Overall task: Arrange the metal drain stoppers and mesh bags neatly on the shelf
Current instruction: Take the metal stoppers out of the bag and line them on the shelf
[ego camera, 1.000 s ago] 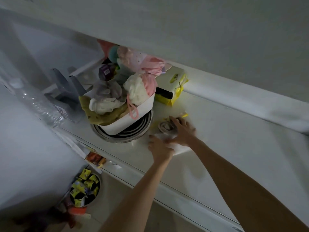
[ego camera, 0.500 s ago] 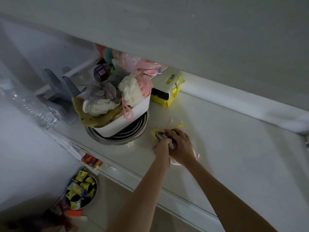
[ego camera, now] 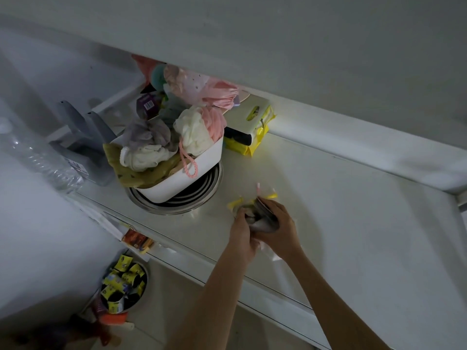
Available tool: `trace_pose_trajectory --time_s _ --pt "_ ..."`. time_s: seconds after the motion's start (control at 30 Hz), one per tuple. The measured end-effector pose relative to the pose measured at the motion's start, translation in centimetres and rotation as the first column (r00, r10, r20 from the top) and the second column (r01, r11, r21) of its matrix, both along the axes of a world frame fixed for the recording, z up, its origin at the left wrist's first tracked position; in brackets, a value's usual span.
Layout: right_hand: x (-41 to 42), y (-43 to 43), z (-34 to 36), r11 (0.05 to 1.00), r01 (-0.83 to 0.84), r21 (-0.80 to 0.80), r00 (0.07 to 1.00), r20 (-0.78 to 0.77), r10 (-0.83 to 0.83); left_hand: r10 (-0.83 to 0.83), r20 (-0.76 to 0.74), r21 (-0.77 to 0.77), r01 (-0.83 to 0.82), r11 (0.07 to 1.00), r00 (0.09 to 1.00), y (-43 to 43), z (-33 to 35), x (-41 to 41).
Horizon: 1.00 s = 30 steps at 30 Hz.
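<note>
A white shelf (ego camera: 353,223) runs across the dim view, with a raised white ledge along its back edge and a shelf board overhead that shades the rear. Near the shelf's middle, both hands close on a packet of metal drain stoppers (ego camera: 262,218) in a clear wrapper with yellow tabs: the left hand (ego camera: 242,233) clamps its near-left side, and the right hand (ego camera: 280,228) has its fingers curled over the top. The packet sits just above or on the shelf surface; which one cannot be told. A scrap of clear wrapper trails out beneath the right wrist. To the left of the packet, well clear of the hands, a stack of round metal dishes (ego camera: 177,198) lies flat on the shelf, and a white tub (ego camera: 184,178) rests tilted on it, heaped with mesh bags (ego camera: 192,130) in cream, pink, grey and olive, a pink cord hanging over its rim. Behind the packet, against the back ledge, stands a yellow and white pack (ego camera: 250,130). Right of the packet the shelf lies bare all the way to the frame's edge. The shelf's front lip passes under both forearms, close to the packet. Left of the tub stand grey plastic pieces (ego camera: 83,137) and a clear plastic bottle (ego camera: 43,160). Below the front lip, on a lower level, a round dish of yellow packets (ego camera: 123,286) shows.
</note>
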State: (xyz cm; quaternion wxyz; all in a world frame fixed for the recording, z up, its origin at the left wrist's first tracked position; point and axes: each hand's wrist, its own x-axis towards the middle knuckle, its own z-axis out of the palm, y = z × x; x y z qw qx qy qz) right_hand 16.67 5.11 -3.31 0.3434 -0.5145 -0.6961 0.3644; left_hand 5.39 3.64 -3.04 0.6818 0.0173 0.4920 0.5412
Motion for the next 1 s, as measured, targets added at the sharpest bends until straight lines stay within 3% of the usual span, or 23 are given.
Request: trace_pose_trajectory --time_s 0.17,0.3,0.4,0.53,0.7,1.0 --pt "1.3 -1.4 0.5 0.986 -0.073 -0.152 0.984 -0.172 0.046 -0.011 0.057 0.077 0.007 0.997 0.998 -1.5 0.3 0.5" --pt "1.1 -3.2 1.9 0.981 0.018 -0.194 0.917 -0.387 -0.094 -0.006 0.113 0.162 -0.013 0.987 0.994 -2.5 0.2 1.3" --pt "0.7 -4.5 2.7 0.979 0.165 -0.119 0.906 -0.374 -0.199 -0.021 0.121 0.267 -0.012 0.964 0.992 -3.2 0.4 1.9" --pt "1.5 -5.8 3.9 0.981 0.194 0.006 0.950 -0.249 -0.187 -0.029 0.049 0.314 0.012 0.949 0.998 -4.3 0.7 2.6" --pt "2.8 -7.2 4.4 0.967 0.255 -0.004 0.949 -0.191 -0.251 -0.029 -0.044 0.343 0.042 0.938 0.999 -5.8 2.2 3.3" --pt "6.0 -9.7 6.5 0.993 0.064 -0.098 0.938 -0.333 -0.093 -0.057 -0.197 0.415 0.136 0.900 0.979 -8.3 4.0 4.5"
